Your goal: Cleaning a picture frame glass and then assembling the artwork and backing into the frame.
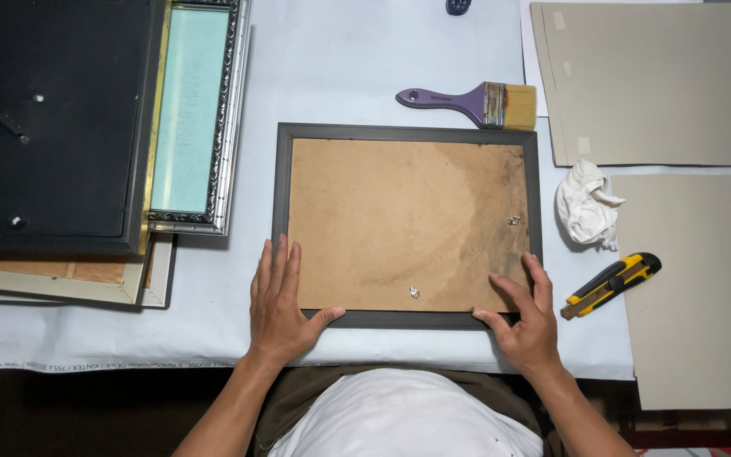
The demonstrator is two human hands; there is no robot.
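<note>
- the picture frame, dark grey with a brown backing board, lies face down at the middle of the white-covered desk.
- the left hand lies flat and open on the frame's 7 o'clock corner, fingers spread, thumb along the bottom rail.
- the right hand rests on the 5 o'clock corner, fingers open on the board and rail, gripping nothing.
- two small metal clips show on the backing, one near the bottom edge, one near the right edge.
- at 12 o'clock of the frame lies a purple-handled paintbrush.
- at 3 o'clock sits a crumpled white cloth; just below it, a yellow-and-black utility knife.
- grey cardboard sheets lie at 2 o'clock.
- stacked frames lie at 9 o'clock.
</note>
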